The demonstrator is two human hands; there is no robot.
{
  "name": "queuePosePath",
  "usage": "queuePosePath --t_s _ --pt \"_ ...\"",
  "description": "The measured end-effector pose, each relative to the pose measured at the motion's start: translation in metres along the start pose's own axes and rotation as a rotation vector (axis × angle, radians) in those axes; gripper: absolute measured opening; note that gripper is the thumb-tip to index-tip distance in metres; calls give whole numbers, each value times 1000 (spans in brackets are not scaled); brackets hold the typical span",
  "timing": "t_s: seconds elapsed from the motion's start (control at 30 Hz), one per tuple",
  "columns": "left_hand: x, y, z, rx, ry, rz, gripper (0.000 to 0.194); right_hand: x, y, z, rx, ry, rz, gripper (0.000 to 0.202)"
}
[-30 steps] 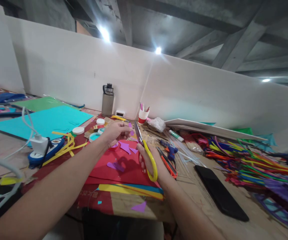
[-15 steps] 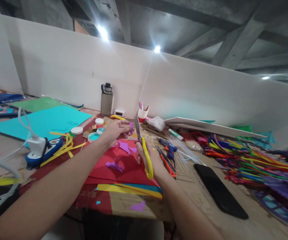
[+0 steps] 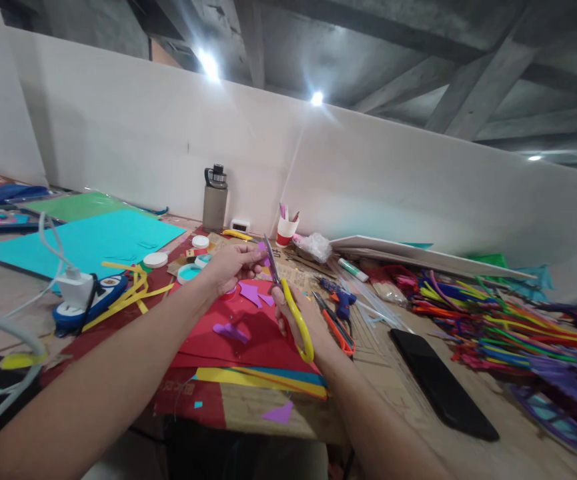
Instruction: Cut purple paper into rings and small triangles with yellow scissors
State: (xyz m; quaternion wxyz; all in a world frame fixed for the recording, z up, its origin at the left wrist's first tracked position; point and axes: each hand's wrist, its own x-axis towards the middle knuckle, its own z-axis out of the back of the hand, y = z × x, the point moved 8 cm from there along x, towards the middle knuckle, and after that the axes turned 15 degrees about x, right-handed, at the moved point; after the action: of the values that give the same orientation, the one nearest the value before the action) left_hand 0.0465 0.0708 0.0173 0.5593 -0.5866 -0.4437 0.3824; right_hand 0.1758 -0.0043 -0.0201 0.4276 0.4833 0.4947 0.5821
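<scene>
My left hand (image 3: 235, 267) pinches a small piece of purple paper (image 3: 262, 248) between thumb and fingers. In my right hand (image 3: 293, 313) is a pair of yellow-handled scissors (image 3: 294, 313), its blades pointing up and away from me. The blades lie against the purple piece, or just beside it; whether they grip it I cannot tell. Beneath the hands lies red paper (image 3: 208, 343) with purple scraps (image 3: 251, 295) and a narrow purple cutout (image 3: 231, 332) on top. Yellow and blue sheets (image 3: 268, 382) show under its near edge.
A black phone (image 3: 441, 383), orange-handled pliers (image 3: 338, 327) and a blue glue gun (image 3: 341, 297) lie to the right, before colourful pipe cleaners (image 3: 513, 327). At left are turquoise sheets (image 3: 93, 240), yellow strips (image 3: 133, 297) and a power strip (image 3: 91, 303). A bottle (image 3: 215, 203) stands behind.
The scissors have tilted leftward, bringing their blades up to the purple piece in my left hand. My left hand has barely moved.
</scene>
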Motion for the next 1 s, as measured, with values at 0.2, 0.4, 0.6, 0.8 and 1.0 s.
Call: queuePosePath --t_s 0.2,0.4,0.6,0.8,1.0 --pt "-1 0 -2 26 9 12 17 0 -3 2 15 -17 -4 32" --pt "-2 -1 -3 21 18 19 13 -1 -3 3 2 -27 -15 31" --pt "-3 -1 -4 3 28 22 11 -1 -2 3 12 -37 -26 31" --pt "-2 -1 -4 1 47 26 14 -1 -5 5 33 -70 -58 33" --pt "-2 -3 -4 26 59 -7 18 -3 -1 3 99 -117 -54 38"
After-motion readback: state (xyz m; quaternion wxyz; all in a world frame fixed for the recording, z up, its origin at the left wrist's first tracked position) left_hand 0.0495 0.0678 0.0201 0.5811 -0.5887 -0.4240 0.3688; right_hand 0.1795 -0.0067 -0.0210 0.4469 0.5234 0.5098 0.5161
